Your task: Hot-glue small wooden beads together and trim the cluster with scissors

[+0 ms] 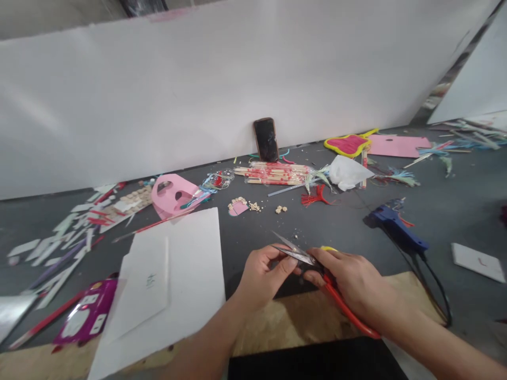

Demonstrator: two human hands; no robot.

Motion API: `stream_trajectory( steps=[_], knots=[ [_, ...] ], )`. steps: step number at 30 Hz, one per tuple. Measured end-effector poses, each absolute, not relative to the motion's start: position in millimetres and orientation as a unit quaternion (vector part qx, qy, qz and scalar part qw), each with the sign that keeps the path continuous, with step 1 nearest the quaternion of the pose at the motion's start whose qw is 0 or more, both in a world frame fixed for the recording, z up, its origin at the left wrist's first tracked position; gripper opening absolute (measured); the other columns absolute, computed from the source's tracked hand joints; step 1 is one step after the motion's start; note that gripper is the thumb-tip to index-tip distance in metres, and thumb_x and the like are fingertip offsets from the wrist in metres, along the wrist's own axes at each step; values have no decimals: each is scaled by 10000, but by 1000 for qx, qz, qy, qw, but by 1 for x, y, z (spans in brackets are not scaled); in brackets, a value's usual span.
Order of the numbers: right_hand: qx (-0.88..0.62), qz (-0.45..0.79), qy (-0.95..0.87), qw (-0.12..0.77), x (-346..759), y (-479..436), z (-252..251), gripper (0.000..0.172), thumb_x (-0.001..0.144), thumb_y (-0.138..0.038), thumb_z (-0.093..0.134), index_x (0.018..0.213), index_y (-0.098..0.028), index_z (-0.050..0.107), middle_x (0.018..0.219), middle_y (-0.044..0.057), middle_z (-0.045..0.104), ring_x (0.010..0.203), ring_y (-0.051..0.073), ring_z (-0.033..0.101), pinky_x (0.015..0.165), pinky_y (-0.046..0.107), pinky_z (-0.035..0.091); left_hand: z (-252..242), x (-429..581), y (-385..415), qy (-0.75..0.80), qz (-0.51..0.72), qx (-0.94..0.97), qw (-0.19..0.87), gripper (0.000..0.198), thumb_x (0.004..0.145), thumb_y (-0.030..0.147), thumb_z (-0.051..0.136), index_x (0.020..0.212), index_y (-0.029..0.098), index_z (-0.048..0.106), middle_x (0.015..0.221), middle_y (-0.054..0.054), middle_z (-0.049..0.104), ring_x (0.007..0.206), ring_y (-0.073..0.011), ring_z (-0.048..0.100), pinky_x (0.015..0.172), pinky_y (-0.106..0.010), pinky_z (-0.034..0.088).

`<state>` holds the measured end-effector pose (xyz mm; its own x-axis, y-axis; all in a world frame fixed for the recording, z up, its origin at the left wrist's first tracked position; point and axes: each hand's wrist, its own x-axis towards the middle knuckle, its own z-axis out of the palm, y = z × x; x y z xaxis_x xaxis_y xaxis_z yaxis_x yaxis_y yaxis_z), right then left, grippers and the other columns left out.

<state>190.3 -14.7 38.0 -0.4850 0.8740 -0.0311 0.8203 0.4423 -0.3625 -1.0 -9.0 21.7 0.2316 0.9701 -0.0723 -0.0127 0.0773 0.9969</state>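
My right hand (356, 279) is wrapped round a pair of scissors (347, 310) with red handles, the blades pointing to the left and slightly parted. At those blades my left hand (261, 274) is closed in a pinch, thumb against fingers. Whatever it pinches is too small or hidden to make out. Just beyond the blades lie tiny pale crumbs. Small beige pieces (281, 209) sit farther back, beside a small pink shape (238, 208) edged with similar pieces.
White sheets (194, 253) lie at left near a purple toy-like piece (87, 311), strips and a pink cutout (170, 190). A phone (266, 139) leans on the white partition behind wrapped sticks (277, 173). At right are a blue glue gun (400, 227) with its cable and a white block (478, 262).
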Motion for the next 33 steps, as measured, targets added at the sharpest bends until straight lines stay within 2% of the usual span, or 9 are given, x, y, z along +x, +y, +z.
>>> stream_trajectory(
  steps=[6,13,19,26,30,33],
  knots=[
    [-512,226,-827,60,186,-30,51,235,952,-417,411,859,-228,516,818,43,683,671,201,652,573,273,420,32,-1,-23,469,383,611,510,318,905,314,473,710,145,660,694,-51,659,666,-156,612,632,-243,468],
    [-518,229,-824,-29,180,-33,53,163,940,-313,404,843,-239,512,690,25,678,591,220,640,490,262,323,14,5,-36,512,404,519,552,296,885,343,467,704,156,608,586,-23,621,571,-140,556,574,-242,436],
    [-519,193,-832,-40,174,-32,66,155,868,-156,442,815,-245,558,603,6,657,529,192,637,455,244,282,6,6,-39,508,429,472,579,302,851,382,501,666,159,586,551,-19,601,522,-128,516,535,-237,413],
    [-485,269,-832,18,174,-25,54,211,919,-285,420,831,-238,606,623,12,679,556,178,644,479,251,355,9,5,-37,503,444,470,573,315,835,417,513,655,170,586,531,-8,597,520,-136,531,548,-249,426],
    [-499,189,-844,-53,178,-18,53,152,889,-280,478,926,-225,614,666,40,706,615,225,680,487,260,334,10,-2,-34,511,399,474,595,324,843,416,508,679,157,612,562,-21,631,521,-135,537,546,-248,424],
    [-520,161,-837,-51,190,-9,55,249,877,-435,513,1014,-256,618,734,41,731,653,241,693,498,263,360,13,-12,-33,516,394,482,588,341,865,431,493,768,146,653,599,-31,657,562,-138,557,570,-242,434]
  ],
)
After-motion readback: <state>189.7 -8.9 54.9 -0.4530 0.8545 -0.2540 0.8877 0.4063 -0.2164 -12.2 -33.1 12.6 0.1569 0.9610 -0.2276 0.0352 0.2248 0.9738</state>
